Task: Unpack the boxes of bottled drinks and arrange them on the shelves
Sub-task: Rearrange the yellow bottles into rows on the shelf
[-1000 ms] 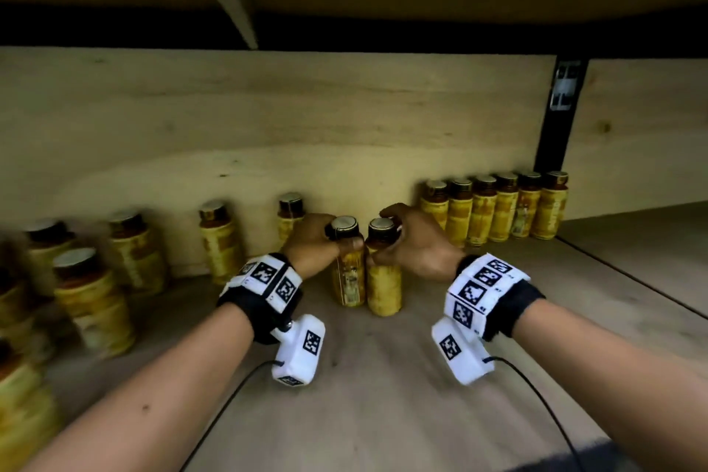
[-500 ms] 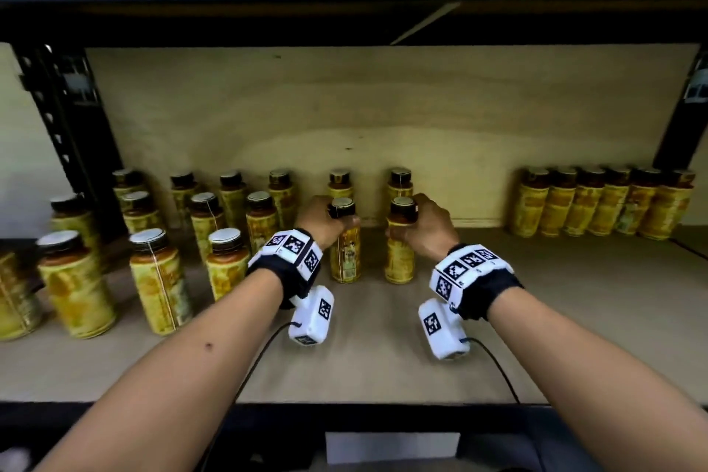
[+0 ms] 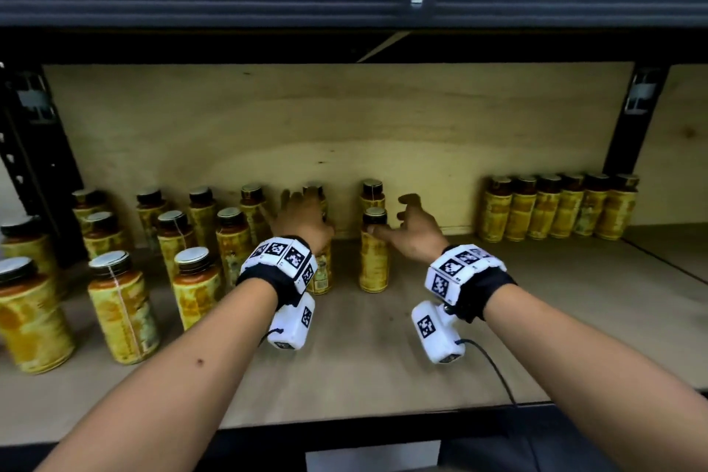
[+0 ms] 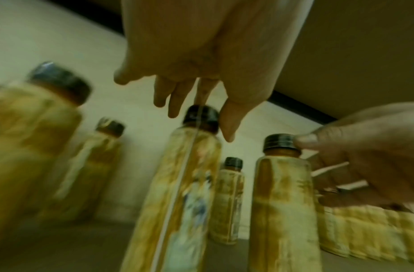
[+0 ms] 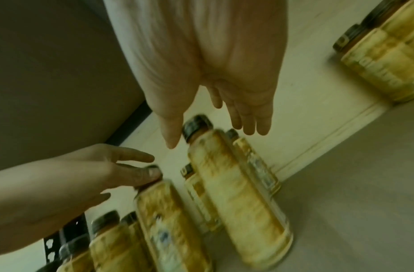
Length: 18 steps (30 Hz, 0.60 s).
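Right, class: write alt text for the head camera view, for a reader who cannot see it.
Two bare hands reach into a wooden shelf of yellow-labelled drink bottles: the left hand spread open over one bottle, the right hand open with its thumb against the cap of another bottle. More bottles stand at left, and a tight row of bottles at back right.

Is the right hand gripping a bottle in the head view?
No: the right hand has its fingers spread open, only the thumb touching the cap of the bottle standing on the shelf.
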### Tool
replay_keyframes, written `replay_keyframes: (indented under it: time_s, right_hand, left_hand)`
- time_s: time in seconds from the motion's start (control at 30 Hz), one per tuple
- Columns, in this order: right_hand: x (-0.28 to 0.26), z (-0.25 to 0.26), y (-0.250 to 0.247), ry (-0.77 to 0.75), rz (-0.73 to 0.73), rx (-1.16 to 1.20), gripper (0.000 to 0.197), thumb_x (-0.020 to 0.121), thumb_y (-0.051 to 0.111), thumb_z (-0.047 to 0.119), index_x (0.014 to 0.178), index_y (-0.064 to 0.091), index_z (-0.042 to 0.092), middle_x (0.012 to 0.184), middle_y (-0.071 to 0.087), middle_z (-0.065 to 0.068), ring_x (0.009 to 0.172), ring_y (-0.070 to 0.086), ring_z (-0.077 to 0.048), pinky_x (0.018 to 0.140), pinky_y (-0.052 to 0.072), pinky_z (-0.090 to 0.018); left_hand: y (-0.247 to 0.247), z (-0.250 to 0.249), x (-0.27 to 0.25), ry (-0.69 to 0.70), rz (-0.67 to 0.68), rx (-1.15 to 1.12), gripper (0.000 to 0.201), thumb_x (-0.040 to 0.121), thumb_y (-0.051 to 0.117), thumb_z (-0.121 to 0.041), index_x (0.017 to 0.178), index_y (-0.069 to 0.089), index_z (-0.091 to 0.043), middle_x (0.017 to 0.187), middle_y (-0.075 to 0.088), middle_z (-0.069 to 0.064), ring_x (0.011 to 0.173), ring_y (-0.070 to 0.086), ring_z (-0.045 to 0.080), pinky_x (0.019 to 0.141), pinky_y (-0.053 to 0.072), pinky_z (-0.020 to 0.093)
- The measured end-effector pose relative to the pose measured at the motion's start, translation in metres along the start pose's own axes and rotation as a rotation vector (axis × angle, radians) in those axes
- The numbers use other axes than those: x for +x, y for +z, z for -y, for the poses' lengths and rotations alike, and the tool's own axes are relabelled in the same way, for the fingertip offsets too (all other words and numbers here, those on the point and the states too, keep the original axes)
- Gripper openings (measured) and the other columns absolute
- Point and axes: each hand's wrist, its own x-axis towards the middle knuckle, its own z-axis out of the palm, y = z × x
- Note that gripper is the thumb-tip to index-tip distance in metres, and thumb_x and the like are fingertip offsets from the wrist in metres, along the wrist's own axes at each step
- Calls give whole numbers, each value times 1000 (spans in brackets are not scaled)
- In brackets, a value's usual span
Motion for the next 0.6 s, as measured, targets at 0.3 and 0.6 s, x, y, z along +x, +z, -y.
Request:
replay_keyframes:
  time_s: [0.3,0.6]
  right_hand:
    - [60,-100,-156,105,-266,9,67,81,74,44,129,41,11,117,59,-6,112,59,-28,99,46,-43]
    - [161,-216,-201,179,-231,-159,68,60,69,61,112,66,17,113,66,-7,107,61,-33,92,49,-38]
  left_hand:
    - [36,-175,29,336,87,-227,53,89,57,-35,137,46,-16,136,52,8,124,49,28,106,38,39]
    - [142,-276,103,283,295,-483,25,88,60,-14,111,68,-8,115,68,12,106,62,29,79,46,26]
